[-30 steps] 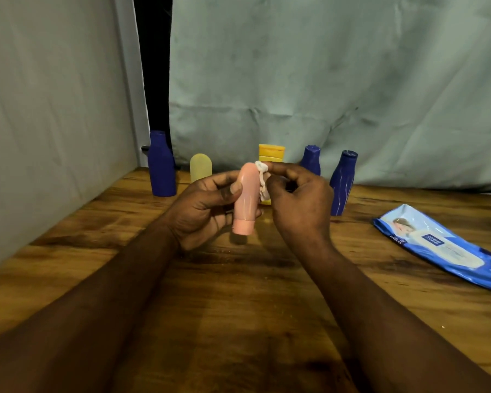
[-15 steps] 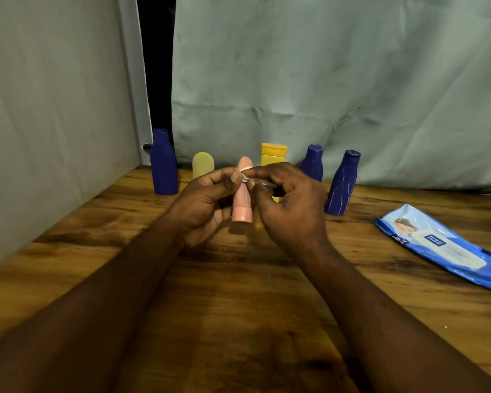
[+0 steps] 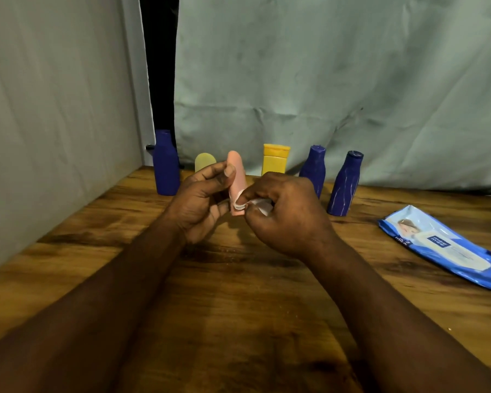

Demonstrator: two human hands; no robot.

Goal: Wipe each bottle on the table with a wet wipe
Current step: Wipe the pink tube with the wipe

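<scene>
Slippage looks likeliest: the left hand (image 3: 199,202) pinches the pink bottle (image 3: 236,171) upright, in front of the blue bottles (image 3: 313,171), while the right hand (image 3: 284,214), clamped on a bunched wet wipe (image 3: 260,207), presses its lower end, so a hard stroke could tip it free.

My left hand (image 3: 201,202) curls around the pink bottle (image 3: 237,177), thumb pressed high on its side, palm facing my right hand (image 3: 287,217). That one, knuckles up, pinches the wet wipe (image 3: 260,206) just beside the left fingertips. Both forearms reach forward, converging.
</scene>
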